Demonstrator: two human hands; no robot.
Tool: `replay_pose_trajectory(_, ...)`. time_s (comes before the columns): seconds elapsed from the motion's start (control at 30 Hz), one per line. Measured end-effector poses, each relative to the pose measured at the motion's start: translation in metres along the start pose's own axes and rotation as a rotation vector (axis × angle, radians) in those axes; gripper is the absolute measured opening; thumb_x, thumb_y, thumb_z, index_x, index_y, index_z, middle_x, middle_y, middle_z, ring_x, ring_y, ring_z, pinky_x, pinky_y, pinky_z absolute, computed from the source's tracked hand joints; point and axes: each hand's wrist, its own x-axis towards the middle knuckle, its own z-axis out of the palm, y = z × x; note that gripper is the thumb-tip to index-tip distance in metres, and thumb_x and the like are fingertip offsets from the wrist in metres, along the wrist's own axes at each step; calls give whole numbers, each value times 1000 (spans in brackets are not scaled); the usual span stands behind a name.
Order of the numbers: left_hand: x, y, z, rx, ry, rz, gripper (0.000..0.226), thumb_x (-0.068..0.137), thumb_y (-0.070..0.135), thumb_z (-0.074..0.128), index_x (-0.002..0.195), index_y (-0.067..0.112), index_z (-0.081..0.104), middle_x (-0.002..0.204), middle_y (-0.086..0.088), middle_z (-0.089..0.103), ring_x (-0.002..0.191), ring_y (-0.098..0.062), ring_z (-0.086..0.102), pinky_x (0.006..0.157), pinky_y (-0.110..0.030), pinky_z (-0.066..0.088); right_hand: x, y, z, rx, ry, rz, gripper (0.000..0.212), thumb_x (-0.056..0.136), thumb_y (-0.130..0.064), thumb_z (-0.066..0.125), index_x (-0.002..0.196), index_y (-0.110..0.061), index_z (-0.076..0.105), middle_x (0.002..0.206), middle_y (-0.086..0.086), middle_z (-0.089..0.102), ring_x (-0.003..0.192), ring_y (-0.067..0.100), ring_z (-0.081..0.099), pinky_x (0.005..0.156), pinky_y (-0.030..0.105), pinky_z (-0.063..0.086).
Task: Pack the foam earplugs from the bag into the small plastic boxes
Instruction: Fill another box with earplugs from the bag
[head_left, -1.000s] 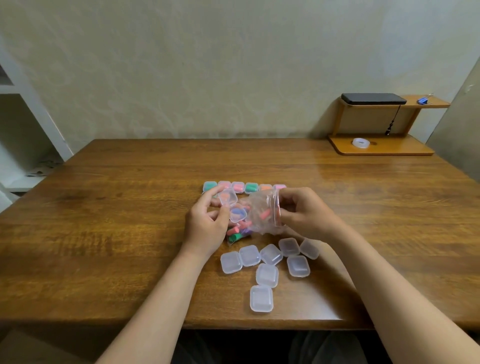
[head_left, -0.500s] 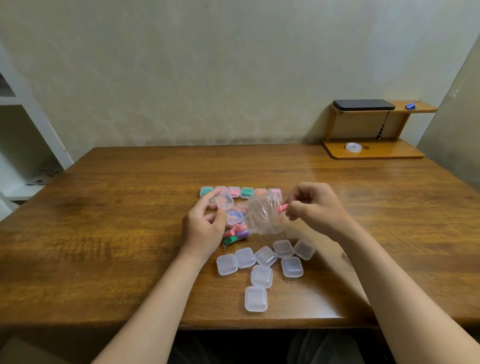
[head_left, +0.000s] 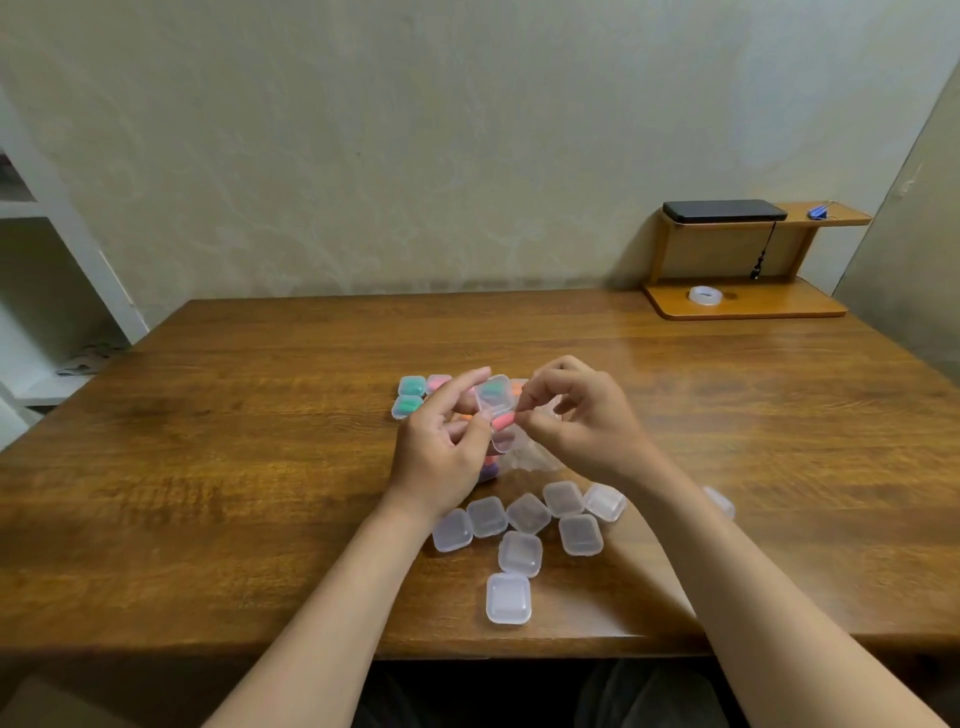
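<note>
glossy wooden table (head_left: 208, 467), translucent plastic boxes (head_left: 519, 553)

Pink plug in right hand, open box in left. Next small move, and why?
Probably ease the pink earplug down into the open box and let go: the right hand pinches it right at the box, which the left hand holds with its lid up.

The right hand (head_left: 582, 421) left the bag (head_left: 532, 456) and carried a pink earplug (head_left: 503, 421) to the open box (head_left: 493, 394). The bag slumped just below that box.
</note>
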Motion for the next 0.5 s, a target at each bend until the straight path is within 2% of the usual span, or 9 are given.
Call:
replay_pose_trajectory(0.1,-1,0,-3,-29,5,-8,42,94,-4,59,129,19,62,109,2,68,95,0,69,79,-25,61,0,1,3,-24,-5,6,15,80,-15,75,75,-28,70,92,-4,60,88,9,57,72,18,41)
replay_pose_trajectory(0.17,-1,0,-4,-81,-4,-31,43,93,-6,59,129,17,63,113,-6,70,100,-10,71,82,-29,61,1,0,5,-43,-11,7,13,80,-15,75,76,-27,70,92,-3,60,88,9,57,71,18,41)
replay_pose_trajectory(0.23,-1,-1,-4,-125,-10,-47,42,92,-5,62,129,16,62,112,-7,71,100,-16,72,83,-32,62,1,0,7,-59,-12,5,16,80,-16,75,76,-29,68,92,-4,60,88,9,56,71,16,40)
replay_pose_trajectory(0.43,-3,2,-5,-143,-33,-61,48,89,-1,71,133,14,59,109,-2,71,90,-11,75,75,-24,61,1,-4,6,-113,-34,6,14,82,-18,77,79,-29,69,91,-8,58,87,6,55,70,13,39)
replay_pose_trajectory(0.5,-2,0,-7,-142,-5,-71,47,87,0,73,129,17,60,105,-2,72,88,-10,75,74,-25,62,0,-2,3,-104,24,-2,17,83,-16,75,79,-30,67,89,-9,60,85,4,56,69,11,40)
